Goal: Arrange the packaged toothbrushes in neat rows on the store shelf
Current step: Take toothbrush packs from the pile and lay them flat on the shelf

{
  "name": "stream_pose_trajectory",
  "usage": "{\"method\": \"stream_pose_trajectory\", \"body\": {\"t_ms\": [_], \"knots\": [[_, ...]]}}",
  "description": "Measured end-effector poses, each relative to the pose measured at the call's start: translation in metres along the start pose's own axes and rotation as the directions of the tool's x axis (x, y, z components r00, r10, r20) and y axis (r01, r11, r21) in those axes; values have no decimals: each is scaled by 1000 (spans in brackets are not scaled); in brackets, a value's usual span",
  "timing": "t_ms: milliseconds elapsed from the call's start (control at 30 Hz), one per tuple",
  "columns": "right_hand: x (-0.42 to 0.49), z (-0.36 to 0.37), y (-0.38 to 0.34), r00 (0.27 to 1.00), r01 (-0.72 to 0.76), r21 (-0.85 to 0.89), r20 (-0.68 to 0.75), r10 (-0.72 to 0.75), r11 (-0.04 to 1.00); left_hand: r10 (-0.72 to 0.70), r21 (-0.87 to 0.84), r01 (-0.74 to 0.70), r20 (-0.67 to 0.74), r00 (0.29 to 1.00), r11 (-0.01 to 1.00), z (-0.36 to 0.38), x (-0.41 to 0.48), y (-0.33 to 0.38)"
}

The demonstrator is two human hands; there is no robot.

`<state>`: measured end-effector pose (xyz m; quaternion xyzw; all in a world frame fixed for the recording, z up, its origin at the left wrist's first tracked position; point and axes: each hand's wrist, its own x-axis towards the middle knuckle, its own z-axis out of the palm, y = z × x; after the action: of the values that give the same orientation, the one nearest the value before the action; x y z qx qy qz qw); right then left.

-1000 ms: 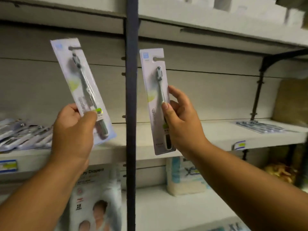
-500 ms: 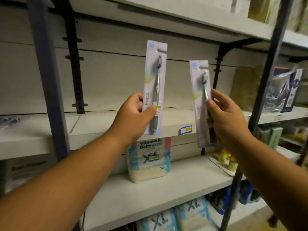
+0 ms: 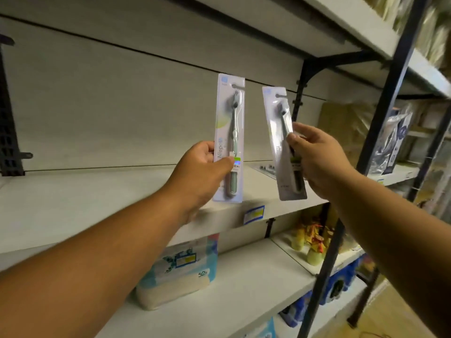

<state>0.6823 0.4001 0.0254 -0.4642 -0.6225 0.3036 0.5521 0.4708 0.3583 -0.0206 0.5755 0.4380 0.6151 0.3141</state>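
My left hand [image 3: 202,172] grips a packaged toothbrush [image 3: 229,123] by its lower half and holds it upright in front of the white shelf [image 3: 97,203]. My right hand [image 3: 319,159] pinches a second packaged toothbrush [image 3: 280,128], tilted slightly left, just to the right of the first. Both packs are raised above the shelf surface. Several more toothbrush packs [image 3: 266,168] lie flat on the shelf behind and between the two held packs, partly hidden.
A dark upright post [image 3: 380,118] stands at the right. A blue price tag [image 3: 254,214] sits on the shelf edge. Below are a diaper pack [image 3: 180,269] and yellow bottles [image 3: 310,245]. Foil bags [image 3: 393,142] stand on the right bay.
The view has swung to the right along the shelving. Both hands carried their packs with it, and the flat toothbrush packs on the right came closer.
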Motion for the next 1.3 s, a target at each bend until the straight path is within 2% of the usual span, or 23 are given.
{"method": "stream_pose_trajectory", "body": {"t_ms": [133,267,333,433,500,600,767,900,1000,1100,1200,1300], "knots": [[55,10,24,996,-90,-3,14,90,996,-96,-2,96,-5,995,995,7,41,-14],[113,14,63,985,-171,-56,29,173,984,-255,-116,249,-46,966,962,25,64,-25],[141,15,83,971,-220,-56,83,224,974,-286,-166,275,-42,957,947,40,75,-26],[172,12,106,939,-278,-57,196,284,959,-278,-147,267,-60,959,952,65,93,-24],[187,10,119,895,-285,-137,315,314,949,-304,-129,292,-91,948,948,82,104,-27],[200,11,132,843,-162,-310,451,295,937,-358,-90,348,-149,922,933,106,124,-35],[211,10,136,805,178,-502,568,168,846,-376,-74,372,-310,873,925,127,151,-52],[218,8,137,750,450,-608,655,93,654,-352,87,402,-341,872,911,127,150,-74],[222,6,139,696,568,-634,711,106,525,-305,162,380,-356,883,911,123,147,-82],[229,3,142,683,640,-640,727,68,425,-297,164,375,-363,883,912,121,145,-87],[243,-10,146,703,647,-596,708,-69,477,-292,188,357,-304,907,915,122,143,-91],[252,-21,158,643,657,-457,755,-128,600,-275,182,331,-277,921,926,123,144,-90]]}}
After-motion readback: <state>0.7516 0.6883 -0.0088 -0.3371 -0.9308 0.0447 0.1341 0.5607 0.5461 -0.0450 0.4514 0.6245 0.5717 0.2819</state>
